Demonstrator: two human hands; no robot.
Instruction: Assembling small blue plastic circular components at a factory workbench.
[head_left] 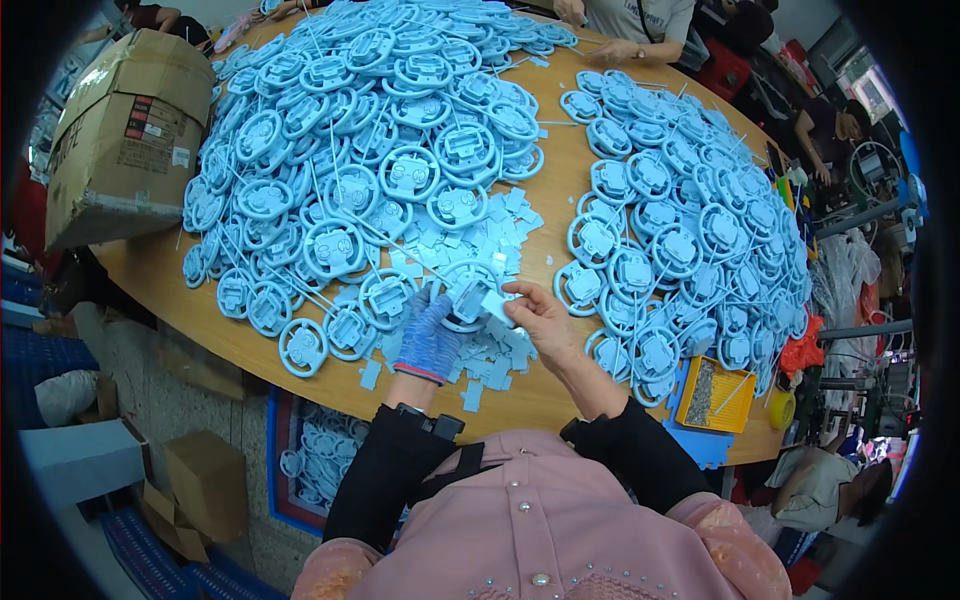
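Note:
My left hand (425, 342), in a blue glove, grips a light-blue plastic ring part (462, 296) with a boxy housing across its middle, like a small toy steering wheel. My bare right hand (545, 322) pinches a small flat light-blue rectangular plate (497, 308) against the right side of that part. Whether the plate is seated in the housing I cannot tell. Under and around both hands lie many loose plates (490, 368) of the same colour. Just left of my glove is another ring part (387, 295), resting on the table.
A big heap of ring parts (330, 130) covers the table's (545, 215) left and middle; another pile (670, 230) lies right. A cardboard box (130, 140) stands at left. A yellow tray (715, 395) of small metal pieces sits near right. Another person's hand (615, 50) is across the table.

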